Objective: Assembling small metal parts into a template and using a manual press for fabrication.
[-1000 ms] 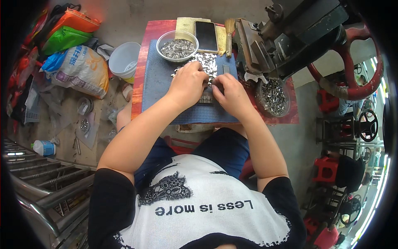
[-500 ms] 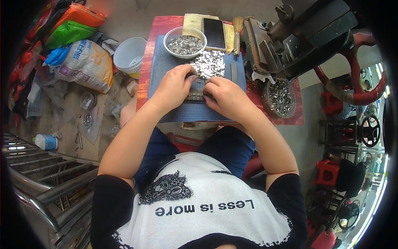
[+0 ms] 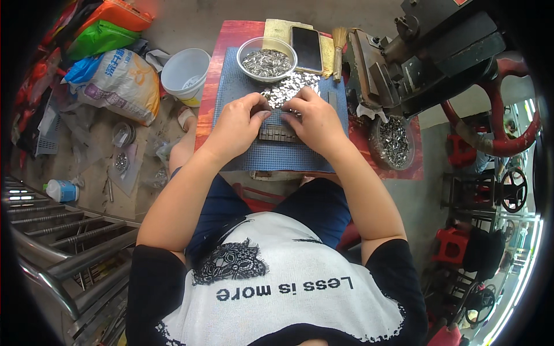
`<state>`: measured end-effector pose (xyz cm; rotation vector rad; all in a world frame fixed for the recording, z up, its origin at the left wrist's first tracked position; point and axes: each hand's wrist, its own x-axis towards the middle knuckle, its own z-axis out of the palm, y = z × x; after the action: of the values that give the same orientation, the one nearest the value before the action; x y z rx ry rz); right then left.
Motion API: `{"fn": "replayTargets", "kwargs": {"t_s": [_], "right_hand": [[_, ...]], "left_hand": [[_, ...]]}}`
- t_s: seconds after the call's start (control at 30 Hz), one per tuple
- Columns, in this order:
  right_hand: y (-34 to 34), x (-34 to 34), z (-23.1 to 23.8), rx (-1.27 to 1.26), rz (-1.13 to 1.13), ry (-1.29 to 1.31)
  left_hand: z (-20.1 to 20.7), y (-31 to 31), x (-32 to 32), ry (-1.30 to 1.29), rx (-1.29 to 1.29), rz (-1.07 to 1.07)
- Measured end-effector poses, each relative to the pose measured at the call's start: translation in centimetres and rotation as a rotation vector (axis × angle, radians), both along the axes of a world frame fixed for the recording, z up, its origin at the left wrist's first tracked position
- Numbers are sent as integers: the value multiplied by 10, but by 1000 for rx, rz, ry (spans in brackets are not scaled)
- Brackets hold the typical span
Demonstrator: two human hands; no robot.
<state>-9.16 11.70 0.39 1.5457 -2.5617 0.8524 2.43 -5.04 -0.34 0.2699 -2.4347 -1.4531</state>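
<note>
My left hand (image 3: pixel 238 122) is curled at the near left edge of a pile of small shiny metal pieces (image 3: pixel 284 91), thumb and forefinger close together. Opposite it, my right hand (image 3: pixel 317 118) bends its fingers at the pile's near right side; whatever its fingertips hold is too small to make out. Just below the fingertips, a slotted metal block (image 3: pixel 277 134) lies on a blue ribbed mat (image 3: pixel 248 158). Behind the left hand stands a clear bowl (image 3: pixel 238 57) heaped with small metal parts (image 3: pixel 266 62).
A phone (image 3: pixel 306 49) lies on a yellow cloth (image 3: pixel 276 27), beside a small straw brush (image 3: pixel 339 52). A dark machine press (image 3: pixel 381 75) with a red handwheel (image 3: pixel 497 109) stands at the right, above a tub of metal parts (image 3: pixel 393 141). A white bucket (image 3: pixel 186 72) is left of the table.
My right hand has lifted off the slotted block and moved up toward the pile, uncovering more of the block. My left hand stays nearly in place. The whole view has shifted slightly.
</note>
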Motion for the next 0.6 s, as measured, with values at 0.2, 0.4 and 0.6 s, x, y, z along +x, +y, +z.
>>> {"fn": "replayTargets", "kwargs": {"t_s": [0.2, 0.4, 0.6], "right_hand": [[-4, -7, -12, 52, 3, 73], [9, 10, 4, -91, -1, -66], [21, 23, -4, -99, 131, -201]], "left_hand": [[7, 4, 5, -106, 66, -27], [-9, 6, 6, 43, -199, -160], [-4, 4, 7, -5, -276, -215]]}}
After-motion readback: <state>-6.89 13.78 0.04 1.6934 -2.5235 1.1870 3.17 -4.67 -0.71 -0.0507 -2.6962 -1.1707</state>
